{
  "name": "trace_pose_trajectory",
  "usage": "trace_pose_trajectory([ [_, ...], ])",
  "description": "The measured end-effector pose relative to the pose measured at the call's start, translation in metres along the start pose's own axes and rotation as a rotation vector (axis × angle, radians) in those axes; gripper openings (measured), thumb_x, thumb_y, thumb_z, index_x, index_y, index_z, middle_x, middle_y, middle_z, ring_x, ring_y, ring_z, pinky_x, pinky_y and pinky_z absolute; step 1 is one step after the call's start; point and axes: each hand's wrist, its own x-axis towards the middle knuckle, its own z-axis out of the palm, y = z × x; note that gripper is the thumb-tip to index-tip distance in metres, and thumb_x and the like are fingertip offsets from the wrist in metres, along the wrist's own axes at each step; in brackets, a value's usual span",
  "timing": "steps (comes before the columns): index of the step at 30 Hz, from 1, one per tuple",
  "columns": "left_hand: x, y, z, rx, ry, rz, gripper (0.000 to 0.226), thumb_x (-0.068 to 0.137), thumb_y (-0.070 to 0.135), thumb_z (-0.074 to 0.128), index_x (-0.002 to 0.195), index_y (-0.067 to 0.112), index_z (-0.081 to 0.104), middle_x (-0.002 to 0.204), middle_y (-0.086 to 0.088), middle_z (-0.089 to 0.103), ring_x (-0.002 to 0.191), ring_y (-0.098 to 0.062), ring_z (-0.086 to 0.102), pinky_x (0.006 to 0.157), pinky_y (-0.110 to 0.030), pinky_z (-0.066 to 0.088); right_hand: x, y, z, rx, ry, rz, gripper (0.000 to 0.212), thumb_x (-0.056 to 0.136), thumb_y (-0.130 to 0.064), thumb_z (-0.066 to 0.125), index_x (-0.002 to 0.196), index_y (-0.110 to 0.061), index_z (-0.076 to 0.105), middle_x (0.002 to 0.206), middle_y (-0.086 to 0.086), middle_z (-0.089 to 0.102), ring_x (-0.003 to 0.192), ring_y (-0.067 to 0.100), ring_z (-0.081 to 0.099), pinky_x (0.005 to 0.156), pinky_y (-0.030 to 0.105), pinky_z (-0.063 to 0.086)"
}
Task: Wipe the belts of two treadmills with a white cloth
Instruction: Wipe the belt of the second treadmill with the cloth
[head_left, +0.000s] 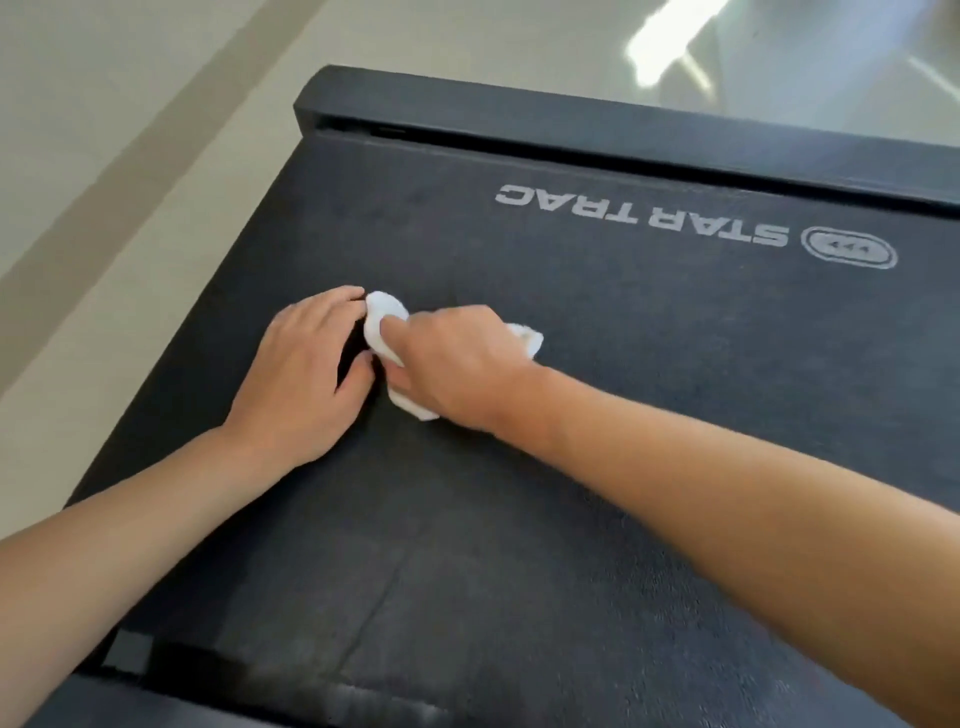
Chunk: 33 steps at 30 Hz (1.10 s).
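A dark treadmill belt (597, 415) with the white lettering STAR TRAC (641, 215) fills most of the view. My right hand (457, 364) grips a bunched white cloth (382, 317) and presses it onto the belt left of centre. Parts of the cloth stick out on both sides of the hand. My left hand (306, 374) rests on the belt just left of the cloth, and its fingertips touch the cloth's edge.
The treadmill's black end cap (571, 122) runs across the far end of the belt. A black frame rail (234, 696) lies at the near edge. A pale glossy floor (130, 130) surrounds the machine on the left and beyond.
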Motion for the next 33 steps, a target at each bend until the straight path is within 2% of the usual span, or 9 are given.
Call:
trace_pose_trajectory([
  [3, 0.000, -0.001, 0.001, -0.024, -0.011, 0.008, 0.051, 0.095, 0.028, 0.048, 0.143, 0.015, 0.055, 0.156, -0.004, 0.049, 0.145, -0.023, 0.043, 0.124, -0.043, 0.028, -0.023, 0.012, 0.001, 0.149, -0.008, -0.058, 0.021, 0.102, -0.040, 0.044, 0.102, -0.019, 0.047, 0.084, -0.005, 0.055, 0.075, 0.027, 0.059, 0.055, 0.034, 0.032],
  [6, 0.002, -0.002, 0.002, -0.019, 0.008, -0.004, 0.048, 0.094, 0.028, 0.048, 0.140, 0.018, 0.056, 0.154, -0.002, 0.050, 0.143, -0.023, 0.044, 0.123, -0.047, 0.031, 0.016, 0.100, -0.004, 0.147, 0.019, 0.264, 0.012, 0.098, -0.034, 0.046, 0.094, -0.025, 0.039, 0.087, 0.003, 0.058, 0.086, 0.034, 0.063, 0.068, 0.037, 0.042],
  [9, 0.002, -0.001, 0.004, -0.043, 0.018, -0.015, 0.047, 0.093, 0.028, 0.048, 0.137, 0.019, 0.057, 0.153, -0.001, 0.051, 0.142, -0.024, 0.045, 0.121, -0.051, 0.032, 0.063, 0.167, -0.004, 0.052, 0.074, 0.555, 0.029, 0.093, -0.037, 0.042, 0.109, -0.015, 0.052, 0.105, 0.017, 0.067, 0.095, 0.041, 0.065, 0.076, 0.040, 0.048],
  [12, 0.003, -0.004, 0.004, -0.062, 0.038, -0.019, 0.045, 0.092, 0.026, 0.049, 0.136, 0.018, 0.057, 0.152, -0.001, 0.051, 0.142, -0.023, 0.045, 0.122, -0.048, 0.031, 0.093, 0.155, 0.001, 0.026, 0.144, 0.591, 0.037, 0.096, -0.031, 0.048, 0.125, -0.008, 0.050, 0.106, 0.016, 0.068, 0.099, 0.039, 0.067, 0.071, 0.037, 0.042],
  [18, 0.001, -0.007, 0.001, -0.211, 0.092, -0.101, 0.041, 0.093, 0.007, 0.056, 0.134, 0.012, 0.055, 0.142, -0.003, 0.057, 0.132, -0.022, 0.050, 0.115, -0.036, 0.038, 0.034, 0.006, 0.001, 0.165, 0.054, 0.060, 0.014, 0.099, -0.040, 0.048, 0.111, -0.032, 0.045, 0.097, -0.002, 0.066, 0.086, 0.029, 0.066, 0.068, 0.037, 0.050],
  [22, -0.001, -0.008, 0.003, -0.146, 0.096, -0.063, 0.036, 0.092, 0.005, 0.056, 0.128, 0.011, 0.058, 0.144, -0.005, 0.057, 0.135, -0.024, 0.048, 0.115, -0.030, 0.033, -0.093, 0.035, 0.002, 0.282, 0.011, -0.199, 0.022, 0.096, -0.045, 0.046, 0.092, -0.024, 0.051, 0.083, -0.009, 0.057, 0.073, 0.021, 0.059, 0.055, 0.033, 0.041],
  [29, -0.001, 0.000, 0.003, 0.024, 0.048, 0.051, 0.042, 0.091, 0.019, 0.044, 0.128, 0.012, 0.063, 0.142, -0.008, 0.059, 0.134, -0.032, 0.052, 0.115, -0.048, 0.040, -0.094, 0.176, 0.015, 0.038, 0.215, 0.534, 0.028, 0.102, -0.046, 0.044, 0.098, -0.018, 0.046, 0.082, 0.003, 0.058, 0.072, 0.034, 0.058, 0.059, 0.036, 0.037],
  [31, 0.001, 0.000, 0.003, 0.045, 0.037, 0.055, 0.044, 0.092, 0.020, 0.042, 0.131, 0.012, 0.062, 0.143, -0.008, 0.059, 0.134, -0.032, 0.052, 0.114, -0.049, 0.040, -0.091, 0.147, 0.016, -0.033, 0.201, 0.540, 0.021, 0.101, -0.034, 0.050, 0.114, -0.017, 0.048, 0.088, 0.004, 0.060, 0.066, 0.031, 0.055, 0.053, 0.033, 0.041],
  [33, 0.001, 0.003, 0.002, 0.057, 0.021, 0.030, 0.045, 0.094, 0.022, 0.041, 0.133, 0.012, 0.061, 0.145, -0.009, 0.058, 0.135, -0.033, 0.051, 0.115, -0.049, 0.039, -0.106, 0.103, 0.014, 0.075, 0.179, 0.414, 0.017, 0.100, -0.034, 0.052, 0.102, -0.019, 0.046, 0.084, -0.001, 0.057, 0.072, 0.032, 0.061, 0.055, 0.037, 0.044],
])
